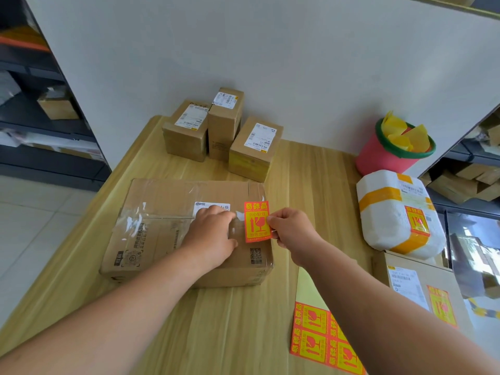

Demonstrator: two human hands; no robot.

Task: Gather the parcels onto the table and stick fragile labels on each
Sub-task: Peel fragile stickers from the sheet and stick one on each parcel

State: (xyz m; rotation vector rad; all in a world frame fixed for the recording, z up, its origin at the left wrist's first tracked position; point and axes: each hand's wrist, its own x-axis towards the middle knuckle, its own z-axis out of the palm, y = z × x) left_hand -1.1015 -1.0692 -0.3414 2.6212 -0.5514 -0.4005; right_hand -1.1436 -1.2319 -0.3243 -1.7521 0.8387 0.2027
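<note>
A large flat cardboard parcel (151, 226) lies in the middle of the wooden table (230, 320). My left hand (211, 234) rests palm down on its top, fingers relaxed. My right hand (292, 231) pinches the right edge of an orange and yellow fragile label (256, 221), held over the parcel's right end. A sheet of fragile labels (322, 342) lies at the front right, partly under my right arm. Three small cardboard parcels (224, 131) stand at the back. A white wrapped parcel (397, 212) and a box (422, 288) at the right each carry a fragile label.
A pink bucket (384, 155) with a green rim holds yellow backing papers at the back right. A white wall runs behind the table. Dark shelves with boxes (54, 104) stand at the left, and more shelving (470, 180) at the right.
</note>
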